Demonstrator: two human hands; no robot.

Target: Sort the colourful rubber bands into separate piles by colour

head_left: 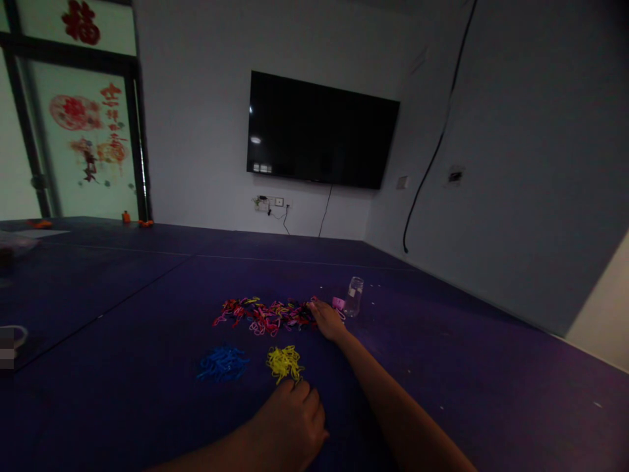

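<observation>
A spread of mixed coloured rubber bands (263, 313) lies on the dark purple table (442, 341). My right hand (326, 319) reaches forward to the right end of that spread, fingers bent down onto the bands; what they hold is hidden. Nearer to me lie a small yellow pile (284, 362) and a small blue pile (223, 364). My left hand (291, 419) rests knuckles-up just behind the yellow pile, fingers curled and touching its near edge.
A small clear plastic bottle (354, 296) stands just right of my right hand, with a pink lid (338, 303) beside it. A black TV (319, 131) hangs on the far wall. Small orange objects (145, 223) sit at the table's far left edge.
</observation>
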